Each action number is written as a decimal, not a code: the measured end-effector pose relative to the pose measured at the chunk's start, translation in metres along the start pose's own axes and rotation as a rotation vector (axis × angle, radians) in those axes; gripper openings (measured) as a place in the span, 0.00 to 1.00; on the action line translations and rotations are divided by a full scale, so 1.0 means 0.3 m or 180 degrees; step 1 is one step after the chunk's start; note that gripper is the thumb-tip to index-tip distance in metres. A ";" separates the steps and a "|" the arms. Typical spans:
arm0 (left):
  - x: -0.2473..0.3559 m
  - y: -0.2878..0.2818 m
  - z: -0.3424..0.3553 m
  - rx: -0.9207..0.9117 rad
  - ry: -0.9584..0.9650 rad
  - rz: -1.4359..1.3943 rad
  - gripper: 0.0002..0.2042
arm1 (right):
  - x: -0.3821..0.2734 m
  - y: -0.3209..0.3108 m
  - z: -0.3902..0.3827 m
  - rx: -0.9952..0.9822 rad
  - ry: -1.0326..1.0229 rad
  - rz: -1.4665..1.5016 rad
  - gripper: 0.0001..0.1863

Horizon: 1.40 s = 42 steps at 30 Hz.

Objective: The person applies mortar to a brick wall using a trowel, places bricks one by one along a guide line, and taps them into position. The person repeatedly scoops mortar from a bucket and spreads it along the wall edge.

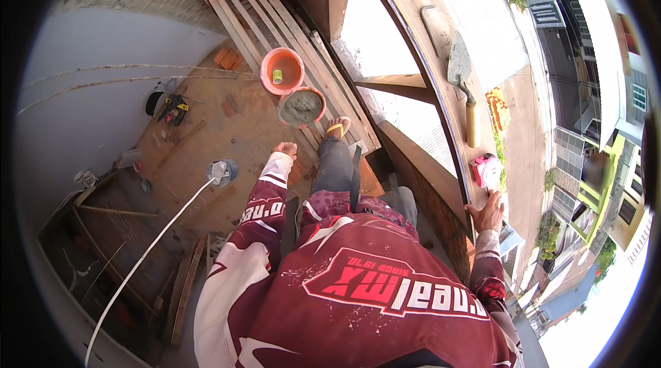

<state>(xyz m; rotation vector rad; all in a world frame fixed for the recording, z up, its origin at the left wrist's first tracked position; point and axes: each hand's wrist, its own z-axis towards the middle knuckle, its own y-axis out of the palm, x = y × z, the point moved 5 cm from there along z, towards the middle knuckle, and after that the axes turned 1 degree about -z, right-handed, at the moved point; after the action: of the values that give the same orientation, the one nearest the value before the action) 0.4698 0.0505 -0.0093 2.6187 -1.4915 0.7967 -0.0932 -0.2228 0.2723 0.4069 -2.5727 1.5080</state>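
Note:
My left hand (286, 149) hangs beside my leg with fingers loosely curled, nothing visible in them. My right hand (488, 211) has its fingers apart at the ledge (435, 48), fingertips close to a pink tape measure (486, 170). Farther along the ledge lie a trowel (458, 61) with a wooden handle and a bent metal bar (430, 24). An orange bucket (292, 65) holding a small yellow container and a bucket of grey mortar (301, 105) stand on wooden planks (251, 8), near my sandalled foot (337, 127).
Orange bricks (227, 58), a tool with a yellow part (169, 110) and a pail (222, 172) lie below on the dusty floor (179, 141). A white rope (151, 244) and strings cross the left side. Beyond the ledge at right, a street and houses (585, 182) show far down.

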 end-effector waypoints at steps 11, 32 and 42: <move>-0.095 -0.275 -0.052 0.0278 -0.0007 0.0093 0.14 | -0.050 -0.038 0.006 -0.0044 -0.0022 -0.0111 0.52; -0.007 -0.287 0.016 0.0585 -0.0146 -0.0080 0.13 | 0.009 0.012 0.014 -0.0218 0.0011 -0.0256 0.58; 0.232 -0.430 0.085 0.0842 0.0152 0.0228 0.14 | 0.041 0.075 0.010 -0.0184 0.0012 -0.0187 0.65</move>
<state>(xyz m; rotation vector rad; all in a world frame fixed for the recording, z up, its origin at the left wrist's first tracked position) 0.6136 0.0581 0.0281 2.7149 -1.5741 1.1280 -0.1115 -0.2169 0.2551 0.4679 -2.5706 1.4103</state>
